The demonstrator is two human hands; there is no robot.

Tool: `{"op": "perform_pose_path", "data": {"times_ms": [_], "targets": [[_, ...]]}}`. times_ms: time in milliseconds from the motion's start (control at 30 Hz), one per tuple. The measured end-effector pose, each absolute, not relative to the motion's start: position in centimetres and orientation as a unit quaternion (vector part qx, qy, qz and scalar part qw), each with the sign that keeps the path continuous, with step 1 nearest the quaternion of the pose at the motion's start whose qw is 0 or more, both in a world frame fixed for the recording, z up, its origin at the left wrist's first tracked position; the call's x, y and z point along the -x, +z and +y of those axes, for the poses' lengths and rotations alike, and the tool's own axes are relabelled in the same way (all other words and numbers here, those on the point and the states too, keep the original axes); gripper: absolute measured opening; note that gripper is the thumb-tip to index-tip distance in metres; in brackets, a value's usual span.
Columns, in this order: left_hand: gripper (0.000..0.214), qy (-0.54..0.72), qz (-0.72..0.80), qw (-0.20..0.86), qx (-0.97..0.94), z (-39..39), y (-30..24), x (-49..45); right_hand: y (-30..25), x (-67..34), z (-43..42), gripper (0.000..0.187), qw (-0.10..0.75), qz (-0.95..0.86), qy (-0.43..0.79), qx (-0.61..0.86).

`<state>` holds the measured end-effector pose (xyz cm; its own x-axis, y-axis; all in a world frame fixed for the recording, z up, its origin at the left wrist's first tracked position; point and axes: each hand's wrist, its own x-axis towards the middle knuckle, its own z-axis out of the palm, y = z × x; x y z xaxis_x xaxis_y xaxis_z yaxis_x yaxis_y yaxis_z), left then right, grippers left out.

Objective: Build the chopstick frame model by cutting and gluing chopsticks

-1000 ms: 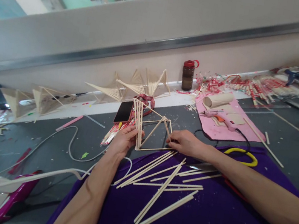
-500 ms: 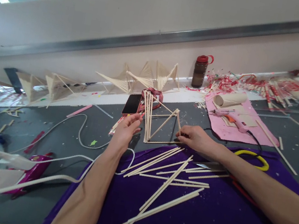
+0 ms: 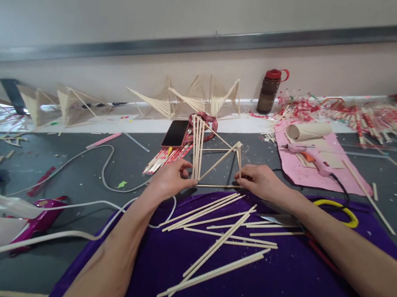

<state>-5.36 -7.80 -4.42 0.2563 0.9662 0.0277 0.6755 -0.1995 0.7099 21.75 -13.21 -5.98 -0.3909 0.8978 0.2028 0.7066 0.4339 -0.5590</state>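
Observation:
A small open frame of pale wooden sticks (image 3: 217, 163) stands on the grey table, with a fan of close-set sticks along its left side. My right hand (image 3: 263, 182) pinches its right lower corner, where a slanted stick comes down. At the left lower corner is my left hand (image 3: 171, 179), its thumb and fingers closed about the base of the fan; the exact contact is partly hidden. Loose wooden sticks (image 3: 219, 240) lie in front of both hands on a purple cloth (image 3: 274, 288).
A pink glue gun (image 3: 311, 157) rests on a pink sheet (image 3: 286, 171) at right. Scissors with a yellow handle (image 3: 352, 217) lie near my right forearm. At left are a magenta glue gun (image 3: 44, 219) and white cord (image 3: 73, 234). Behind stand a phone (image 3: 175, 133), stick models (image 3: 191, 99) and a bottle (image 3: 268, 94).
My left hand has come down and to the frame's left lower corner from just above it. My right hand keeps its pinch at the right corner. The view has shifted slightly.

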Motion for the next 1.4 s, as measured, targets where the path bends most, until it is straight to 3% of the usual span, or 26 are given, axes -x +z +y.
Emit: {"op": "perform_pose_path", "data": {"times_ms": [267,433,667,833,1067,1400], "targets": [[0.032,0.188,0.572,0.203,-0.772,-8.4,-4.7,3.9,-5.6,-21.7,-13.4,0.021,0.231,-0.813,0.193,0.497],[0.031,0.193,0.567,0.205,-0.774,-8.4,-4.7,4.1,-5.4,-21.6,-13.5,0.021,0.23,-0.814,0.193,0.497],[0.048,0.243,0.558,0.314,-0.729,-7.9,-4.3,4.9,-5.3,-21.6,-13.4,0.021,0.223,-0.813,0.193,0.502],[0.044,0.346,0.539,0.422,-0.642,-7.6,-4.0,4.1,-5.4,-21.7,-13.3,0.02,0.227,-0.813,0.187,0.502],[0.041,0.385,0.478,0.557,-0.56,-6.8,-4.6,3.1,-5.5,-21.7,-13.4,0.021,0.227,-0.816,0.182,0.5],[0.033,0.386,0.48,0.604,-0.506,-6.1,-5.0,2.9,-5.6,-21.7,-13.3,0.022,0.228,-0.818,0.18,0.496]]}}
